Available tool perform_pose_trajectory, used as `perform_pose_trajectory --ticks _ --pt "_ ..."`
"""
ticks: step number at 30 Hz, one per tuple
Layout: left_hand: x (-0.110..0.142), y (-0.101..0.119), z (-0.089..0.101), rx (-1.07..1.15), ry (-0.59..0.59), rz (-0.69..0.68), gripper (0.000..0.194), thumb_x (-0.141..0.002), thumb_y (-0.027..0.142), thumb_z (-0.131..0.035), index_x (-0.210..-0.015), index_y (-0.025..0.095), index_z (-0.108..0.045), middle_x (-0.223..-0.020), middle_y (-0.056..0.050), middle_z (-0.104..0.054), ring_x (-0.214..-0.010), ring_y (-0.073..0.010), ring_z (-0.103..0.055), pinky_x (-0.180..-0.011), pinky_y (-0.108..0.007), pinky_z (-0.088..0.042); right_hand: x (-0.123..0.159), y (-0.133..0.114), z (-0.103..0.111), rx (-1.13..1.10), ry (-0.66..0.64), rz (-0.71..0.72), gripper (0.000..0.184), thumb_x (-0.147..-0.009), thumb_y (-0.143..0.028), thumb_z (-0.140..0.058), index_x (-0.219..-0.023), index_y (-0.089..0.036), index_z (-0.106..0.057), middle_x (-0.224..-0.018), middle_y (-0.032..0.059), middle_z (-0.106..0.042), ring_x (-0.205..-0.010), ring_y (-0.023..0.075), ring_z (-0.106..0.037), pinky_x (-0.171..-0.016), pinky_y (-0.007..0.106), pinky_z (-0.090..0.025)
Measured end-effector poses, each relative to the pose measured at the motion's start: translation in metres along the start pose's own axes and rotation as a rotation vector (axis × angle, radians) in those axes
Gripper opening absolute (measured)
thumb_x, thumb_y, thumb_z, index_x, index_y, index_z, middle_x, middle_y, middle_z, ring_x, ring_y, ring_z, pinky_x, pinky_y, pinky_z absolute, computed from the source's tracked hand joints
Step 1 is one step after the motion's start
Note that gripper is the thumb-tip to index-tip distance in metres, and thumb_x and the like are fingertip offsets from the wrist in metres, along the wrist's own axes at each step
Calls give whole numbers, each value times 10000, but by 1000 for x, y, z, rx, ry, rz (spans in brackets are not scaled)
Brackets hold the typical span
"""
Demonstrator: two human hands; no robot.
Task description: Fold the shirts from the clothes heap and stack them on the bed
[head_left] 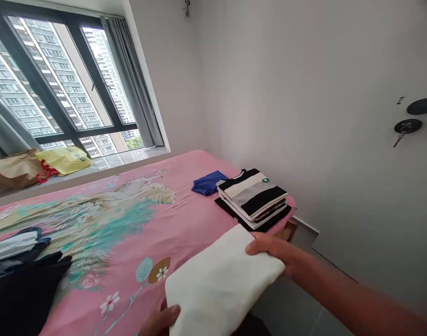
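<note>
Closest to the camera, a folded off-white cloth with a smooth matte face [220, 275] hangs tilted between two bare hands, in front of the pink bed. The right hand [274, 247] pinches its upper right edge, thumb on top and fingers mostly hidden underneath; the left hand [160, 319] grips the lower left corner, thumb over the face, so the cloth's broad middle lies between the two sets of fingers. Just beyond its upper corner sits a neat stack of folded black, white and striped garments [253, 193] with a round green sticker [265, 180] on top, and beside that a small folded blue garment [209, 182]. All these rest on the bed's pink floral sheet [195, 221]; at the left edge lies a pile of black and dark clothes [24, 289] with a pale piece on it. On the windowsill [125, 156], a crumpled yellow bag with red handles [68, 160] leans by a brown paper bag [15, 170]; their contents cannot be seen. Behind stand a dark-framed window [64, 74], grey curtains [129, 70] and white walls [286, 93]; far right, a key [399, 139] hangs from a black lock [411, 125].
</note>
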State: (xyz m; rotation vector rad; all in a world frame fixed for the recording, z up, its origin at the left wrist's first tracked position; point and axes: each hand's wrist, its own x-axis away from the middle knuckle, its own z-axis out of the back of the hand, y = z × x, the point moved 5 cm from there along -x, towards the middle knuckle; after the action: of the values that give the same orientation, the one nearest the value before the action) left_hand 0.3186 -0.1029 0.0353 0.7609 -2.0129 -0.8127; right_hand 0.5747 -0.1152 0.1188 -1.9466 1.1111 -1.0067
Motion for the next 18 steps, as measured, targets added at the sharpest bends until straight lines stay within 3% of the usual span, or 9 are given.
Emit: perform_pose_trajectory --ticks 3,6,9,11,14,16,18 --pt "-39 74 -75 -65 -98 -137 809 -500 304 -727 -1264 192 -488 -949 -77 -700 -1000 -372 -603 -796 -444 -513 -3 -95 32 137 46 185 434 -643 -152 -595 -1072 -82 -583 -869 82 -683 -694 171 -638 -620 263 -488" --pt "-88 142 -149 -135 -210 -357 749 -543 233 -733 -1247 215 -479 -970 -51 -684 -855 -282 -653 -717 -371 -535 -4 -184 74 267 -19 334 495 -677 -138 -598 -1164 -76 -528 -968 107 -668 -783 190 -644 -672 290 -511" --pt "-158 164 -204 -199 -268 -453 642 -614 208 -712 -1210 258 -478 -958 -19 -660 -696 -165 -641 -608 -297 -538 -11 -235 145 350 10 410 517 -671 -172 -669 -1167 -127 -533 -1053 120 -645 -855 197 -635 -730 282 -530" --pt "-212 149 -223 -227 -231 -399 574 -626 200 -699 -1159 251 -493 -901 -7 -646 -610 -122 -613 -556 -272 -530 -22 -236 206 359 130 378 478 -675 -185 -679 -1135 -154 -554 -1054 107 -641 -863 183 -626 -744 271 -535" --pt "-282 99 -224 -298 -105 -168 476 -636 178 -680 -1078 198 -502 -784 -10 -619 -548 -106 -594 -526 -256 -521 -40 -194 300 387 476 148 383 -696 -213 -657 -1069 -183 -578 -960 73 -648 -770 157 -611 -659 283 -553" --pt "-307 71 -218 -326 -56 -83 464 -672 222 -674 -1090 193 -472 -733 -6 -598 -554 -117 -602 -517 -256 -519 -48 -161 342 406 623 46 313 -722 -274 -644 -1017 -182 -590 -905 63 -637 -733 151 -595 -608 292 -556" --pt "-316 56 -213 -336 -41 -89 469 -708 310 -669 -1108 211 -445 -726 1 -586 -569 -124 -610 -509 -258 -520 -54 -138 366 406 665 31 297 -751 -359 -624 -989 -185 -591 -892 57 -623 -729 143 -582 -581 284 -553"
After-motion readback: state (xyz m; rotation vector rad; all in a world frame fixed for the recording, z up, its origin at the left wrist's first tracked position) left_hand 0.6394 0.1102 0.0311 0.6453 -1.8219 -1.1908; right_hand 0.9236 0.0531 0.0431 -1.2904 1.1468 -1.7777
